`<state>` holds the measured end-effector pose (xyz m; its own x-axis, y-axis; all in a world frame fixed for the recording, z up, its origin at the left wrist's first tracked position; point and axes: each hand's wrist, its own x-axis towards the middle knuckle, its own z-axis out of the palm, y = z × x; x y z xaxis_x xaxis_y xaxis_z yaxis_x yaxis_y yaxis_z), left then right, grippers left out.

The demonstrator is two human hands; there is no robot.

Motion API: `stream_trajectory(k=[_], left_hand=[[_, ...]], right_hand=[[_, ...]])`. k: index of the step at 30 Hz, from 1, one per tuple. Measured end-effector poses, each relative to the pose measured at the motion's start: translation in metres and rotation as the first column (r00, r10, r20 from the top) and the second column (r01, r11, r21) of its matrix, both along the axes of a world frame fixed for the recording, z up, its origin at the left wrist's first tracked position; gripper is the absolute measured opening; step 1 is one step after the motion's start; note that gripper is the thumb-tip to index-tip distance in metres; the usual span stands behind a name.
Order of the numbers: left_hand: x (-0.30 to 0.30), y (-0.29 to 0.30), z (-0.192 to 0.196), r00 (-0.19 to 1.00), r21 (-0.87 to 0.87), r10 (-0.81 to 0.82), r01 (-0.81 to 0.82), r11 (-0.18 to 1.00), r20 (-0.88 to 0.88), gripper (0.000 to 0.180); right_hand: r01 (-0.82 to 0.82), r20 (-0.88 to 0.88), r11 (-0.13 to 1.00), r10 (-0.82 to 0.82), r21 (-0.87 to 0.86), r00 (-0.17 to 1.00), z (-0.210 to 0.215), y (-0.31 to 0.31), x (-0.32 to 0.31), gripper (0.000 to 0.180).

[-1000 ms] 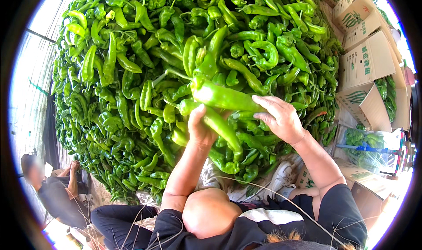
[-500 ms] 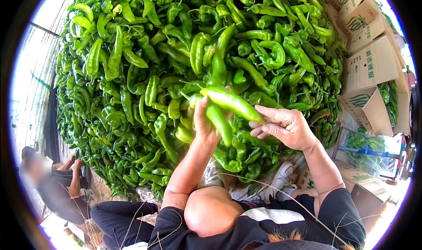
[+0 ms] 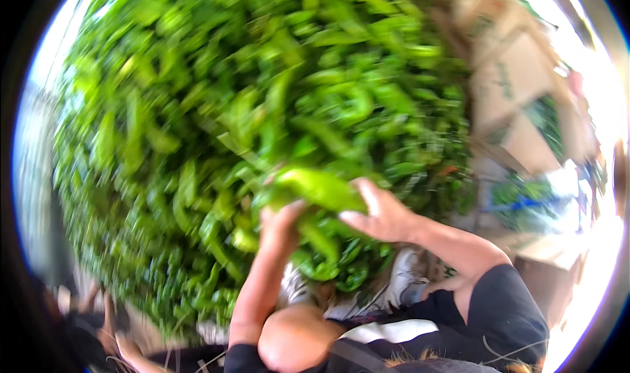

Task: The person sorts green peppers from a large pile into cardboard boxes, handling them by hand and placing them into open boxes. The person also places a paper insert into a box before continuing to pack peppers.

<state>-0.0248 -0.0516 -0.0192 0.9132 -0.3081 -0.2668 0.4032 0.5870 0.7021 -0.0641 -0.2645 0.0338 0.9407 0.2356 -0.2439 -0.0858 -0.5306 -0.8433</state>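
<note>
Long green pepper (image 3: 321, 188) up over near edge of pepper pile (image 3: 131, 196), slung between both hands. Left hand (image 3: 279, 225) closed on pepper's left end; blur hides exact finger placement from here. Right hand (image 3: 387, 219) pinching other end, thumb to fingers. Cardboard boxes (image 3: 512, 78) beyond pile's right edge. Shoe (image 3: 407, 274) just below pile's near edge.

A large, light green pepper (image 3: 321, 188), smooth and glossy, lies slantwise above the heap, its left end farther away and slightly higher. The left hand (image 3: 281, 221) holds that end; the right one sits between the thumb and fingers of the right hand (image 3: 375, 212). A slimmer green pepper (image 3: 319, 237), blurred, slants just nearer, pointing near and right.
</note>
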Motion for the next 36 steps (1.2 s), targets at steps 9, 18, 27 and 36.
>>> stream_trajectory(k=[9,18,27,36], left_hand=[[-0.026,-0.054,-0.028,0.961,-0.155,-0.236,0.213,0.965,-0.146,0.056],[-0.040,-0.080,-0.028,0.867,-0.266,-0.465,0.412,0.871,-0.178,0.055],[-0.025,-0.028,0.010,0.928,-0.037,-0.368,0.371,0.928,0.062,0.051],[-0.003,0.021,-0.005,0.999,-0.444,-0.050,0.046,0.895,0.003,0.048]], right_hand=[[0.553,-0.081,0.626,-0.619,0.550,0.781,0.107,-0.097,-0.101,0.041],[0.842,0.462,0.479,-0.822,0.249,0.332,0.222,-0.393,-0.304,0.025],[0.462,0.386,0.883,-0.399,-0.081,0.832,0.123,-0.106,-0.044,0.039],[0.004,0.515,0.843,0.325,-0.538,0.793,-0.065,0.037,0.220,0.043]])
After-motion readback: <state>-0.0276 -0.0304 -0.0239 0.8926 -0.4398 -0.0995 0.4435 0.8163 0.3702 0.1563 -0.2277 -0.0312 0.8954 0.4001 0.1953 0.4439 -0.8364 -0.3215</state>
